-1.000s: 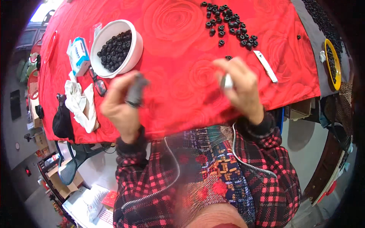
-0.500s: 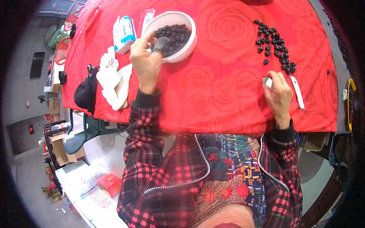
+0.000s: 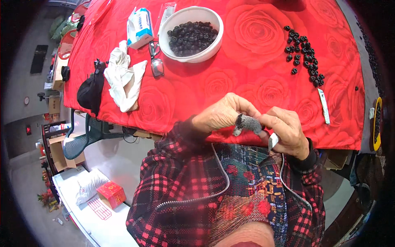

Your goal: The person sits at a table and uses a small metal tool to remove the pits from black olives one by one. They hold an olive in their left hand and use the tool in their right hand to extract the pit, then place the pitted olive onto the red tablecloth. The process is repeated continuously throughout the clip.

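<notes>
My left hand and my right hand meet near the table's front edge, fingertips together. A grey fabric finger sleeve covers my left thumb. My left fingers are pinched; whatever is between them is hidden. Closed in my right hand is a narrow flat pale tool, its end showing below the fingers. At the back left a white bowl holds many small black round pieces. More black pieces with holes lie loosely scattered beyond my right hand.
A narrow white strip lies right of my right hand. On the left are glasses, a white-and-blue box, white cloth gloves and a black cap. A yellow-rimmed container stands at far right.
My left hand has left the bowl and come to the table's front edge. My right hand has moved left and nearer to meet it, still holding the pale tool. The glasses are now uncovered.
</notes>
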A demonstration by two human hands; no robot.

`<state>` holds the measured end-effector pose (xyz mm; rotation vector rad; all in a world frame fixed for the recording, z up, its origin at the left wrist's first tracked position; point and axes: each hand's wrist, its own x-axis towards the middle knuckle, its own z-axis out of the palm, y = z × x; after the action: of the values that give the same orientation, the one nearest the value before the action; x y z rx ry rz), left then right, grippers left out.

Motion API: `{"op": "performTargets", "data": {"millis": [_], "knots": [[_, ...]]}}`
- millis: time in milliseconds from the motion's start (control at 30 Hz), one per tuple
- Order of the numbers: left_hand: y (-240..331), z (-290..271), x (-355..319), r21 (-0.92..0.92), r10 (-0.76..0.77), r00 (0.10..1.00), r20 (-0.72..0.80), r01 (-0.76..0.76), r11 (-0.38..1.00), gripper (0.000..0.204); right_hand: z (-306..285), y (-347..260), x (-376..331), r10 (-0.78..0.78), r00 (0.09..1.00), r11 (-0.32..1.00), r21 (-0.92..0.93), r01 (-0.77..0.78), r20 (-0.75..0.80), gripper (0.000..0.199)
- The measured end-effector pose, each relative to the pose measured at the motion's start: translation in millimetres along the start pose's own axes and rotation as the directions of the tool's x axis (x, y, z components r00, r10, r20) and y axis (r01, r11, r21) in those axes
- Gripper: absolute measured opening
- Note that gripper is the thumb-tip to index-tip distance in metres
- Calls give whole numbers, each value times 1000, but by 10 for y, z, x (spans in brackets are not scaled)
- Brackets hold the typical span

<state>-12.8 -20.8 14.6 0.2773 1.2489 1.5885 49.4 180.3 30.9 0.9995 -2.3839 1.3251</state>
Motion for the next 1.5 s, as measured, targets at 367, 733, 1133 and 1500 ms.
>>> {"op": "performTargets", "data": {"millis": [367, 733, 1133, 1500], "knots": [[-422, 44, 42, -421, 48, 998, 41, -26, 907, 25, 100, 25, -74, 111, 987, 991, 85, -101, -116, 32], [-197, 341, -114, -280, 124, 972, -200, -178, 943, 23, 115, -10, -77, -82, 926, 997, -36, 74, -369, 34], [-206, 365, -87, -152, 242, 939, -245, -283, 947, 28, 71, -48, -227, 145, 932, 989, 44, -138, -331, 34], [-176, 327, -41, -33, 255, 930, -264, -272, 962, 28, 18, -13, -257, 530, 837, 837, 245, -490, -136, 19]]}}
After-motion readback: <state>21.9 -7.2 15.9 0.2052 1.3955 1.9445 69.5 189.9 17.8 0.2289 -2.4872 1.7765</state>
